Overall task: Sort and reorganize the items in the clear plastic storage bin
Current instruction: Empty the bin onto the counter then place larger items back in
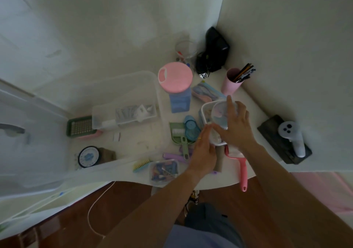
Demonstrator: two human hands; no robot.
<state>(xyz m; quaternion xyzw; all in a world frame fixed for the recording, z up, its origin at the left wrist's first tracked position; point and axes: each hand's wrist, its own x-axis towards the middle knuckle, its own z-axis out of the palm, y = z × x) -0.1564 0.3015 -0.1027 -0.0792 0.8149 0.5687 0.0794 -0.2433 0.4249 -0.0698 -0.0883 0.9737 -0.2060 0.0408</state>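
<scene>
The clear plastic storage bin [156,94] lies on the white table at left centre, holding a smaller clear tray [107,112], a green grid chopper [81,127], a round dial timer [88,157] and small bits. Right of it, my right hand [234,125] grips a small clear round container [219,112] over a white-rimmed clear box [205,110]. My left hand [204,152] presses against that box's near side. Between bin and hands lie a green mini dustpan with brush [178,135] and blue cups [191,129].
A pink-lidded blue jar [175,79], a pink cup of pencils [232,81], a black device [214,52] and a glass [186,50] stand at the back. A pink brush [242,171], a bag of coloured bits [164,170] and a small comb-like brush [142,164] lie near the table's front edge.
</scene>
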